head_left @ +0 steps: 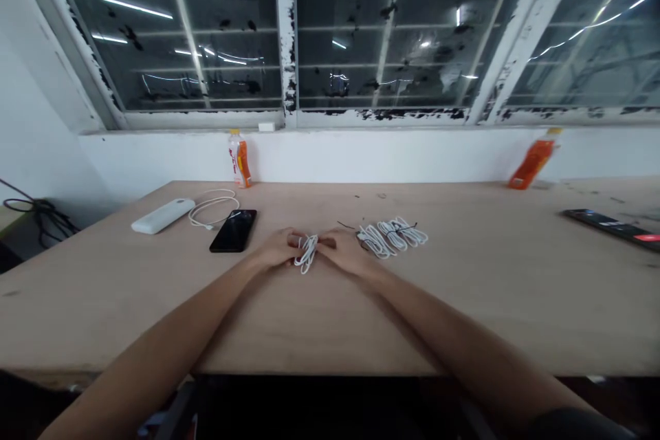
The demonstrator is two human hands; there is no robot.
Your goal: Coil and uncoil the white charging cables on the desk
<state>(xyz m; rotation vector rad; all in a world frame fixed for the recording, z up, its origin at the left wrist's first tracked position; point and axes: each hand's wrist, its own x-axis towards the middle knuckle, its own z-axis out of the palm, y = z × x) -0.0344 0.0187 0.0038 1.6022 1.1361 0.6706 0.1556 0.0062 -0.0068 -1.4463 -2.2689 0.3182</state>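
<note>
A bundle of white cable, looped on itself, is pinched between my two hands just above the tabletop. My left hand closes on its left side, fingers bent. From the right, my right hand grips the bundle near its middle; some of its fingertips are hidden. Beside my right hand lie several coiled white cables bound with dark ties. A thin dark tie sticks out behind that hand.
Left of my hands lie a black phone, a white power bank and a loose white cable. Orange-labelled bottles, one upright and one tilted, stand by the wall. A dark flat device is far right.
</note>
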